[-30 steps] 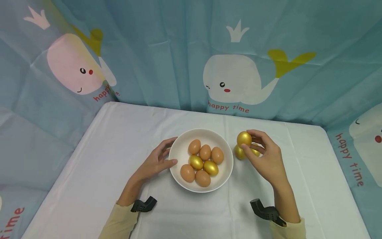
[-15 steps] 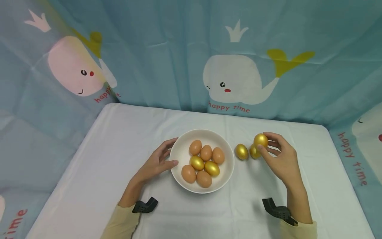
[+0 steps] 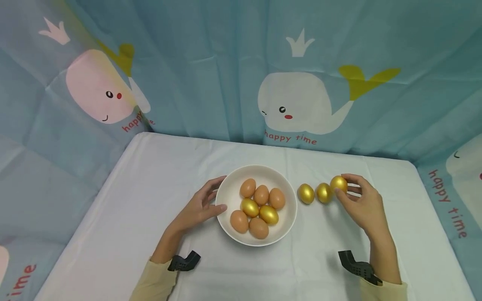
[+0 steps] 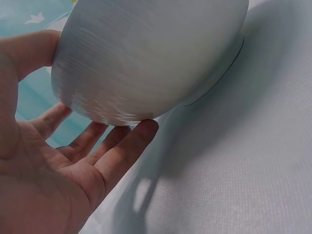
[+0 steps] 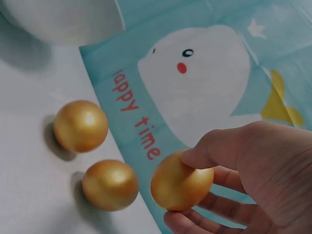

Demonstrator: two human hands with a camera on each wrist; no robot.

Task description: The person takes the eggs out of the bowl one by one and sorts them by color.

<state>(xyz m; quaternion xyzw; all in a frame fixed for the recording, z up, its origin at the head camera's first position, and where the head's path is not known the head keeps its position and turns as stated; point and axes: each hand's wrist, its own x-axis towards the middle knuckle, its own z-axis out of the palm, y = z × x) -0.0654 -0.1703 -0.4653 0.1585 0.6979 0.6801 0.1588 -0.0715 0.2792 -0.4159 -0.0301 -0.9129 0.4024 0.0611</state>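
My left hand holds the white bowl at its left side. In the left wrist view the thumb lies at the rim and the fingertips touch the outer wall. Inside the bowl lie several brown eggs and two golden eggs. My right hand pinches another golden egg between thumb and fingers, at the right end of a row. To its left, two golden eggs rest on the cloth, the nearer one close beside the held egg.
A white cloth covers the table. Behind it and at both sides hangs a blue curtain printed with whales. A black wrist mount sits on the left wrist and another on the right.
My right hand has moved right with its golden egg, away from the bowl and past the two golden eggs on the cloth. My left hand stays at the bowl.
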